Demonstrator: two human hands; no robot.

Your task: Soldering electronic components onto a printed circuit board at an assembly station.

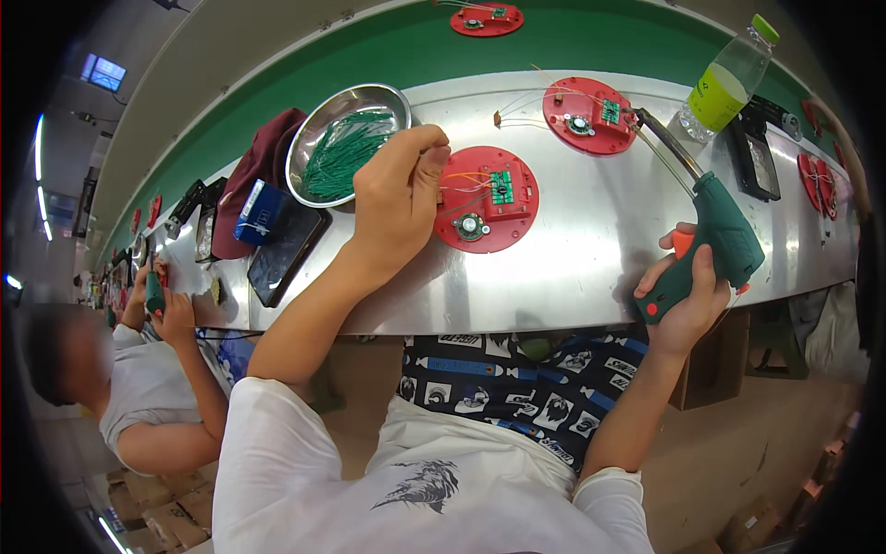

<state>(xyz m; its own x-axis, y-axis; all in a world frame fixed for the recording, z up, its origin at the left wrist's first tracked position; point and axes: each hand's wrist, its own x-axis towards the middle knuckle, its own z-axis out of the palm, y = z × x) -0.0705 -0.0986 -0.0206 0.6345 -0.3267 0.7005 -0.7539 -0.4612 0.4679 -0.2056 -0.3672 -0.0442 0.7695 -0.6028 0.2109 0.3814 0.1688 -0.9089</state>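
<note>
On the steel counter (572, 249), the left hand (397, 198) pinches its fingers closed at the near red disc (486, 198), just right of the bowl of green wires (346, 143). The right hand (688, 295), at the near edge, grips a green soldering gun (724, 231), its tip reaching the far disc (591, 115).

An electronics assembly line: red round jigs (486, 198) carrying small green circuit boards lie along a steel workbench (591, 249), beside a green conveyor belt (369, 55); a co-worker (138, 388) sits alongside.
</note>
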